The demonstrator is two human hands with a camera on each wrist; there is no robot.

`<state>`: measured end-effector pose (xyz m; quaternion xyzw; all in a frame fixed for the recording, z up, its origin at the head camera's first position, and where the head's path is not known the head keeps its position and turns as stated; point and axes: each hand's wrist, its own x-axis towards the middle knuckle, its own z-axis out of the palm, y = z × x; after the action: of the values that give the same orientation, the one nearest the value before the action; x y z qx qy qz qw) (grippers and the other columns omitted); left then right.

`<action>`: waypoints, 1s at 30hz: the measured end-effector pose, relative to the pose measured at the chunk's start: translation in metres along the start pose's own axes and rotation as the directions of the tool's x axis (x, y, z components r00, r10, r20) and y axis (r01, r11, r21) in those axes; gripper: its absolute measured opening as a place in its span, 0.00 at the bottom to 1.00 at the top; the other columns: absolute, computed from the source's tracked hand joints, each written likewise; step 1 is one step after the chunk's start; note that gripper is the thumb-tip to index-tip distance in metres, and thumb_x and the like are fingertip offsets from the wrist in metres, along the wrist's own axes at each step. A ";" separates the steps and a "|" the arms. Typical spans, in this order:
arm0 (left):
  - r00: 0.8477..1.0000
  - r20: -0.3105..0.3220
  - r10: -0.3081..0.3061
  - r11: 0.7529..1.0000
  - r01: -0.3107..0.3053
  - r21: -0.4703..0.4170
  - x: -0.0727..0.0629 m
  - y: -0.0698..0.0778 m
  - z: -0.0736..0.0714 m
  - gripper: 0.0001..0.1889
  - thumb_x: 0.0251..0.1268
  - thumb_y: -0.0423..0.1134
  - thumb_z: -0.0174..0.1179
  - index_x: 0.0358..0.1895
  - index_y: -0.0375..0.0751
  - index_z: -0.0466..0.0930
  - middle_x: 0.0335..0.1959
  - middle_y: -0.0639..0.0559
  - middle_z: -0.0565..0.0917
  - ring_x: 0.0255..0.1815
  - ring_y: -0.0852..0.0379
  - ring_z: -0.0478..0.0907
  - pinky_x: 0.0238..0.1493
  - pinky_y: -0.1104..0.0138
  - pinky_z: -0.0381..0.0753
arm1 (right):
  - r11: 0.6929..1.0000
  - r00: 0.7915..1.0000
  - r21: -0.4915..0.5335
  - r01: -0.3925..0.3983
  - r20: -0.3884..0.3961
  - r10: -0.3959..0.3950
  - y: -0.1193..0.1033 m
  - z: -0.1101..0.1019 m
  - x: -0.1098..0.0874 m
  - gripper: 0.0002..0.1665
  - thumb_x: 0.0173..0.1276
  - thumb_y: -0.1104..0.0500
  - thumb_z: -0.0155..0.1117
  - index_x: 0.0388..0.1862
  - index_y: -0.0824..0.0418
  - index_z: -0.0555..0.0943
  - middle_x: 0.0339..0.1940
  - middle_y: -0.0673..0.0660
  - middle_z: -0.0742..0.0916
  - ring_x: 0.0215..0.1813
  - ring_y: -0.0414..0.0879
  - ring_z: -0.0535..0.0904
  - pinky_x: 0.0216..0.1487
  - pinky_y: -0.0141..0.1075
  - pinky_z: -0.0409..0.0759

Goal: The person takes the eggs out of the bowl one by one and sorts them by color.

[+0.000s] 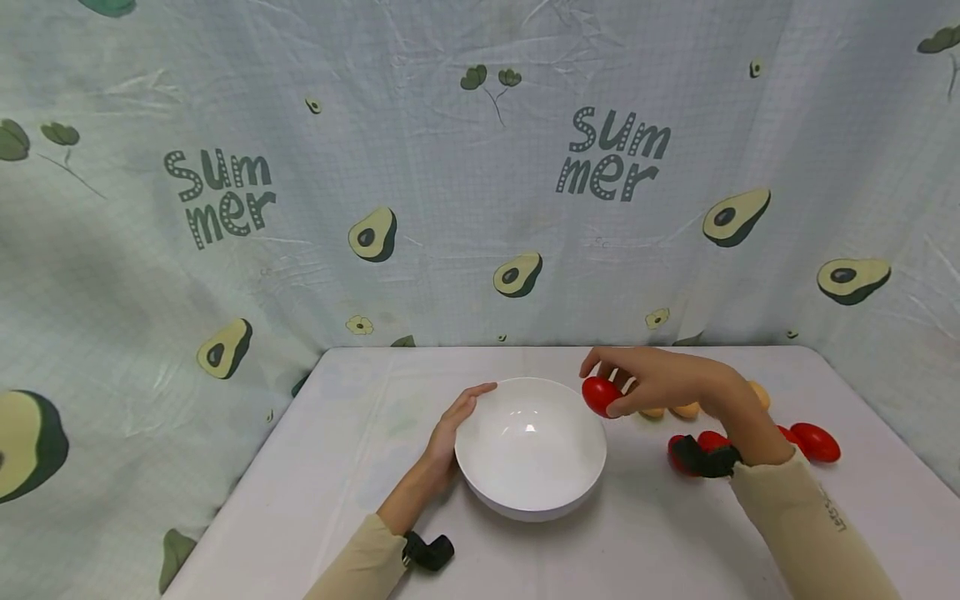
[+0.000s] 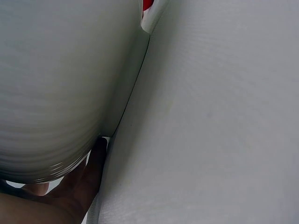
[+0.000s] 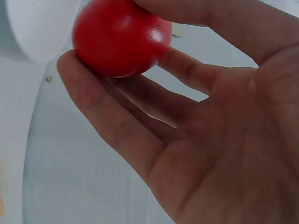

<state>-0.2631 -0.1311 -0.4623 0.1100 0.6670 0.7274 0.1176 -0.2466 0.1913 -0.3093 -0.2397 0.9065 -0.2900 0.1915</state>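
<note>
A large white bowl [image 1: 529,467] stands on the table. My left hand [image 1: 447,429] rests along its left outer side, fingertips at the far rim; in the left wrist view, fingers [image 2: 88,175] lie against the bowl's wall. To the right of the bowl, just past its rim, my right hand [image 1: 663,379] pinches a glossy red oval, tomato-like thing [image 1: 600,396] above the table. In the right wrist view this red thing [image 3: 119,39] sits between the thumb and the fingertips, with the palm showing bare behind it.
Several similar red ovals [image 1: 816,442] lie on the white table [image 1: 390,400] at the right, partly hidden by my right wrist. Behind them are several yellow-orange rounded things [image 1: 761,394]. A printed curtain [image 1: 450,167] hangs along the table's far edge.
</note>
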 end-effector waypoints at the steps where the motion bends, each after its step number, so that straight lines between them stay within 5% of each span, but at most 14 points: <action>1: 1.000 0.001 0.001 1.000 -0.001 0.000 0.000 0.000 0.000 0.26 0.84 0.53 0.37 0.75 0.52 0.70 0.80 0.51 0.67 0.76 0.51 0.69 0.63 0.71 0.75 | 1.000 1.000 0.014 -0.010 -0.019 0.010 0.004 -0.001 -0.005 0.33 0.63 0.57 0.74 0.65 0.51 0.73 0.59 0.55 0.83 0.60 0.52 0.79 0.53 0.43 0.88; 7: 1.000 0.006 0.009 1.000 -0.009 0.005 0.002 -0.001 0.000 0.26 0.84 0.53 0.36 0.76 0.51 0.69 0.80 0.50 0.67 0.76 0.50 0.69 0.63 0.72 0.75 | 0.999 0.995 0.045 -0.019 -0.101 0.024 0.031 -0.008 -0.029 0.35 0.63 0.56 0.75 0.66 0.56 0.71 0.61 0.59 0.82 0.61 0.55 0.78 0.50 0.44 0.89; 15: 1.000 0.000 0.007 1.000 -0.007 -0.002 0.002 -0.001 -0.001 0.27 0.84 0.54 0.37 0.76 0.50 0.69 0.80 0.49 0.67 0.75 0.51 0.70 0.63 0.73 0.75 | 1.000 0.976 0.009 0.001 -0.217 0.001 0.070 -0.014 -0.061 0.34 0.64 0.55 0.75 0.66 0.58 0.72 0.59 0.59 0.84 0.61 0.54 0.79 0.50 0.31 0.86; 25: 1.000 -0.009 -0.003 1.000 0.003 -0.006 0.000 0.000 0.001 0.26 0.83 0.53 0.38 0.76 0.50 0.69 0.79 0.49 0.69 0.72 0.54 0.73 0.62 0.72 0.75 | 0.999 0.922 -0.024 -0.041 -0.386 0.028 0.126 -0.017 -0.098 0.33 0.70 0.58 0.69 0.71 0.64 0.71 0.61 0.68 0.82 0.54 0.49 0.82 0.41 0.31 0.86; 30: 1.000 -0.011 -0.001 1.000 0.001 0.001 0.000 0.001 0.001 0.27 0.83 0.53 0.38 0.76 0.49 0.69 0.78 0.48 0.69 0.70 0.56 0.74 0.61 0.72 0.76 | 0.995 0.894 -0.021 -0.101 -0.441 0.082 0.153 -0.018 -0.109 0.41 0.69 0.56 0.71 0.75 0.64 0.63 0.63 0.73 0.79 0.57 0.61 0.81 0.40 0.29 0.85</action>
<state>-0.2624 -0.1302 -0.4614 0.1057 0.6681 0.7276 0.1142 -0.2165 0.3684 -0.3675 -0.1293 0.9427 -0.3074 -0.0097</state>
